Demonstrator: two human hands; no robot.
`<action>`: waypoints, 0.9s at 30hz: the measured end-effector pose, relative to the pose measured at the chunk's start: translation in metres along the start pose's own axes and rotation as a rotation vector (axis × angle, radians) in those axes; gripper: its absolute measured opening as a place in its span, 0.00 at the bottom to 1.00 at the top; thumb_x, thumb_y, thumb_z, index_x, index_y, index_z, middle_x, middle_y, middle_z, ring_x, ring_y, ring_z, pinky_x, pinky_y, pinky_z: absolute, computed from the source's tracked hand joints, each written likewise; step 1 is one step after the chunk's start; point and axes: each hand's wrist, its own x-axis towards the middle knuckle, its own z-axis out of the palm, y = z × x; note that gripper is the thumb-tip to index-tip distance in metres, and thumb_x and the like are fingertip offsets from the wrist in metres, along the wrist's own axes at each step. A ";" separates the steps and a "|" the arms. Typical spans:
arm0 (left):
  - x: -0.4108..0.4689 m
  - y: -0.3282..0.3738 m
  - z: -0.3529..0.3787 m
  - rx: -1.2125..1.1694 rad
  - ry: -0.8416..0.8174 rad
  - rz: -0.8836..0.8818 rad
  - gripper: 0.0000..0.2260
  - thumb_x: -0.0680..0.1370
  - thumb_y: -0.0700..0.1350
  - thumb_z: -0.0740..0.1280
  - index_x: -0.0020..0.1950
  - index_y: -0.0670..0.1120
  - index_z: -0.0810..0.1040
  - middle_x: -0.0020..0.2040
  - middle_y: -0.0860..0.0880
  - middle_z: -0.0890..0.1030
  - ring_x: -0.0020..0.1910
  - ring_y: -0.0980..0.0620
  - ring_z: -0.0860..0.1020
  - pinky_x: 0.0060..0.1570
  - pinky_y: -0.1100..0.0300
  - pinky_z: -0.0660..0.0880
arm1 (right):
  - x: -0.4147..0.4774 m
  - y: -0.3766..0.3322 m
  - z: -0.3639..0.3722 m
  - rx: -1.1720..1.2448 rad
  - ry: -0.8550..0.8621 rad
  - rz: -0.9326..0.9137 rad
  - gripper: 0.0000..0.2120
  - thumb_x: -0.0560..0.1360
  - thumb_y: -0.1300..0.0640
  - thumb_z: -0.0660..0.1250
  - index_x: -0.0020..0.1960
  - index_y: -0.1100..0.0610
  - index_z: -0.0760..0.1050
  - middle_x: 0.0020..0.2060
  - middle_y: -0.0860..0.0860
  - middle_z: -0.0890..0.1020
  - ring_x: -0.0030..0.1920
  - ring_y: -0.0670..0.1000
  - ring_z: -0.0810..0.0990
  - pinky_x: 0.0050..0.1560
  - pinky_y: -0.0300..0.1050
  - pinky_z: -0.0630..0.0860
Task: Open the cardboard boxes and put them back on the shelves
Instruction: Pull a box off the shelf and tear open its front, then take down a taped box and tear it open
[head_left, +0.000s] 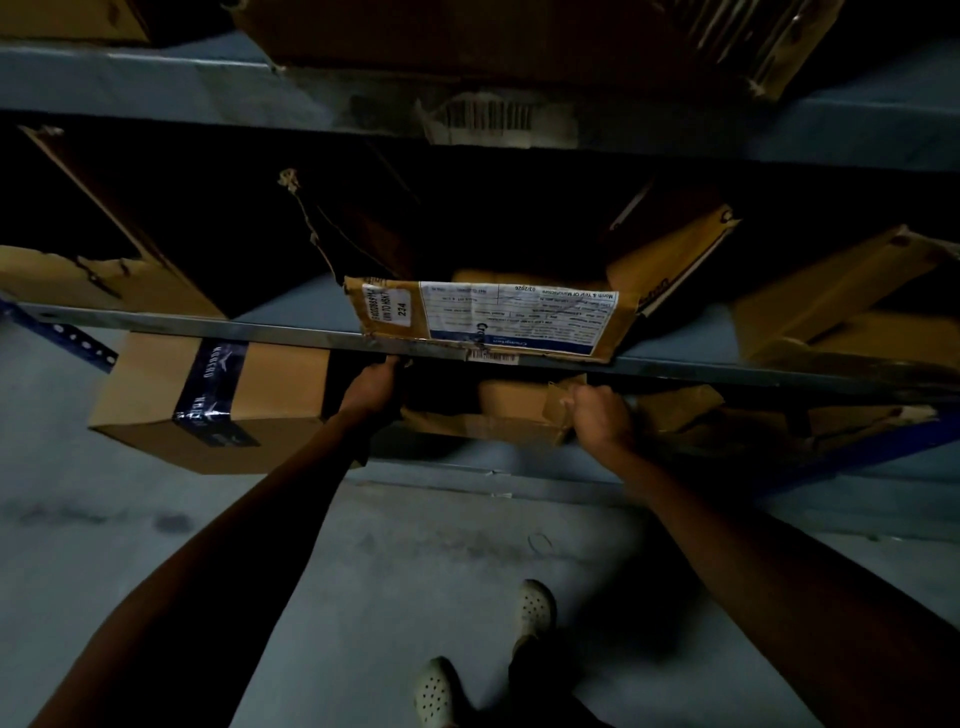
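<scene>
Cardboard box (511, 415) sits on the bottom shelf (519, 467), flaps torn open, so it looks nearly put back. Right hand (602, 418) clenches its corner; I cannot tell how the left hand (375, 388) has its fingers. Taped box (156, 395) alongside looks unopened.

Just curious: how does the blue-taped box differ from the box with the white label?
The taped box is closed, dark tape across it; the labelled box has a flap folded out over the shelf edge. The taped box sits one shelf lower than the labelled box. Both are brown cardboard.
</scene>
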 end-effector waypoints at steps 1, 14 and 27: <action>0.001 0.000 0.001 -0.002 0.008 -0.012 0.18 0.84 0.48 0.53 0.73 0.44 0.65 0.66 0.36 0.73 0.62 0.37 0.74 0.56 0.50 0.72 | 0.000 0.000 -0.001 0.001 -0.001 0.000 0.13 0.82 0.53 0.58 0.60 0.59 0.77 0.57 0.62 0.79 0.59 0.63 0.78 0.55 0.51 0.74; -0.012 0.002 -0.004 0.007 -0.041 0.101 0.29 0.80 0.42 0.63 0.78 0.47 0.53 0.63 0.36 0.76 0.58 0.36 0.76 0.57 0.46 0.73 | -0.016 -0.006 -0.005 0.081 -0.027 0.064 0.24 0.79 0.55 0.61 0.74 0.50 0.59 0.62 0.63 0.75 0.61 0.65 0.76 0.60 0.59 0.74; -0.105 -0.012 -0.001 0.052 0.180 0.298 0.38 0.74 0.36 0.68 0.79 0.47 0.52 0.73 0.37 0.62 0.69 0.34 0.66 0.64 0.42 0.70 | -0.105 -0.032 0.002 0.197 0.170 -0.111 0.36 0.76 0.54 0.65 0.78 0.53 0.50 0.67 0.62 0.70 0.61 0.65 0.76 0.56 0.54 0.75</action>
